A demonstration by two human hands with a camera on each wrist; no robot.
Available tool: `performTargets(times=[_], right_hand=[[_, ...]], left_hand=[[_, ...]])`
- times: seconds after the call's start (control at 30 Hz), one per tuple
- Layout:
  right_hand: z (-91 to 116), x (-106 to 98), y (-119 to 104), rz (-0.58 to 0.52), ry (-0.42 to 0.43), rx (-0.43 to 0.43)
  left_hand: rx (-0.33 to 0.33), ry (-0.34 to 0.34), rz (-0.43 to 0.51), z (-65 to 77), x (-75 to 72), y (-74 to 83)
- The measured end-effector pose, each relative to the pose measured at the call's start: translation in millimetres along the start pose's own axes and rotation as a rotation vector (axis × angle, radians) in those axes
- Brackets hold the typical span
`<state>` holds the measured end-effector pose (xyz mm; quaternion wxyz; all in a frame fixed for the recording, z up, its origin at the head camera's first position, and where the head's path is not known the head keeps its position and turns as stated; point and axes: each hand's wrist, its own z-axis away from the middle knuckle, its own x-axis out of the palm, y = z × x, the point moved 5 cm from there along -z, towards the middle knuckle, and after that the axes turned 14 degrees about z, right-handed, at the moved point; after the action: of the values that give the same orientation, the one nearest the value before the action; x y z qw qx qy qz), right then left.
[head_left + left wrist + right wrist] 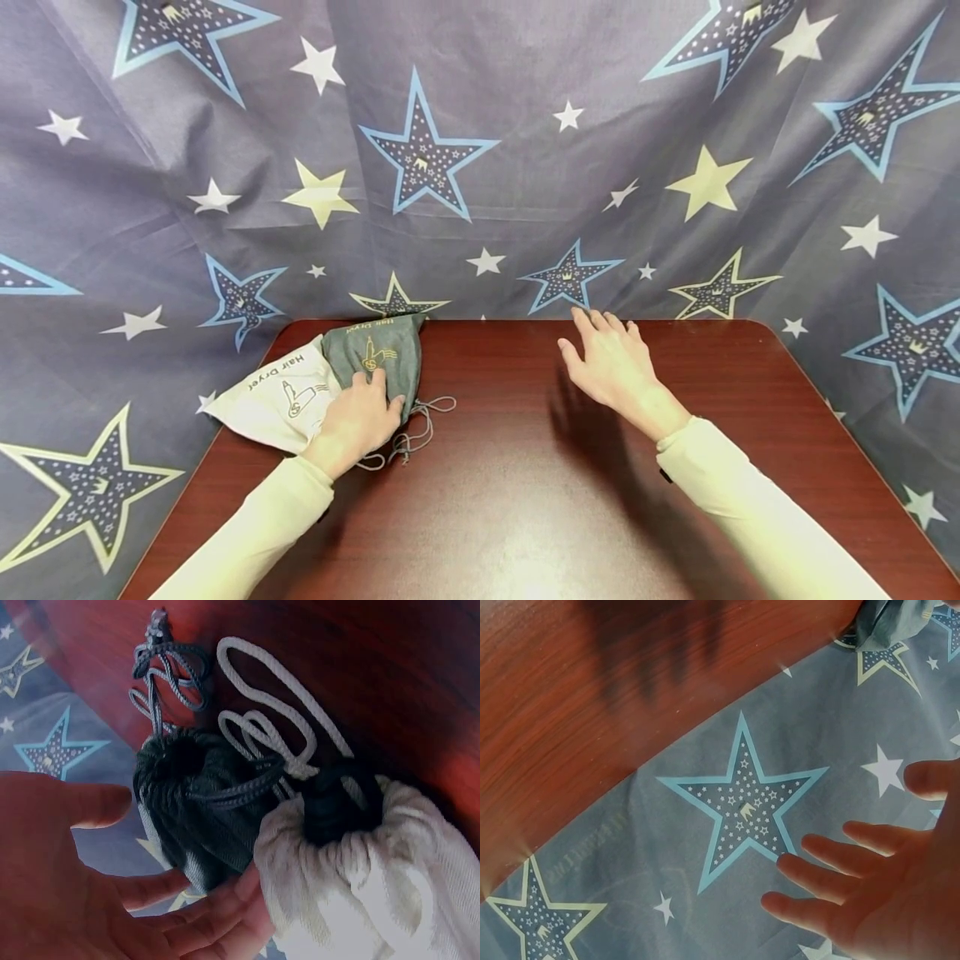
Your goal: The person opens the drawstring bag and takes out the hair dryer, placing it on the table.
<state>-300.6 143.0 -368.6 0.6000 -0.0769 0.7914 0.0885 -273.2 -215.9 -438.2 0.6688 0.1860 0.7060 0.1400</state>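
Note:
A dark grey drawstring bag (403, 354) with gold "Hair Dryer" print lies at the back left, partly over a white drawstring bag (262, 396) with similar dark print. My left hand (360, 421) is over both bags, its fingertips at the dark one. In the left wrist view the left thumb (101, 804) stands apart and the fingers reach along the dark bag (217, 817). Something black (341, 806) shows in the gathered mouth of the white bag (360, 877). My right hand (611, 358) hovers over the table with its fingers spread, holding nothing.
The reddish-brown table (487, 500) has rounded far corners. A grey cloth with stars (480, 100) hangs along its back and sides. Grey cords (420, 429) of the dark bag trail on the tabletop to its right.

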Motion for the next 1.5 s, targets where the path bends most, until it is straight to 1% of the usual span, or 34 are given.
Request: performTargets(times=[0.13, 0.23, 0.43, 0.67, 0.87, 1.07, 1.2, 1.5], right_hand=[[3.5, 2.6, -2.7, 0.008, 0.020, -0.006], [6.0, 4.8, -3.8, 0.009, 0.013, -0.004], [9.7, 10.5, -5.9, -0.001, -0.016, 0.001], [12.5, 16.4, -8.6, -0.014, -0.021, 0.003], [14.5, 17.7, -10.0, -0.011, -0.015, -0.003], [16.9, 21.0, -10.7, -0.004, -0.030, -0.011], [18.4, 23.0, -10.5, 0.006, -0.029, -0.010], [19.3, 26.0, -12.6, 0.017, -0.019, -0.025]], left_hand=[[-0.016, -0.007, -0.011, 1.1, 2.6, 0.2], [-0.021, -0.012, -0.030, 1.8, 3.6, 0.9], [-0.010, -0.007, -0.046, 2.8, 7.0, 1.9], [0.001, -0.001, -0.068, 3.1, 10.1, 3.1], [0.003, 0.006, -0.076, 1.6, 12.1, 5.8], [0.003, 0.012, -0.089, 2.3, 15.6, 9.8], [0.000, 0.007, -0.087, 2.7, 16.0, 11.9], [0.030, 0.027, -0.076, 1.8, 17.6, 14.5]])
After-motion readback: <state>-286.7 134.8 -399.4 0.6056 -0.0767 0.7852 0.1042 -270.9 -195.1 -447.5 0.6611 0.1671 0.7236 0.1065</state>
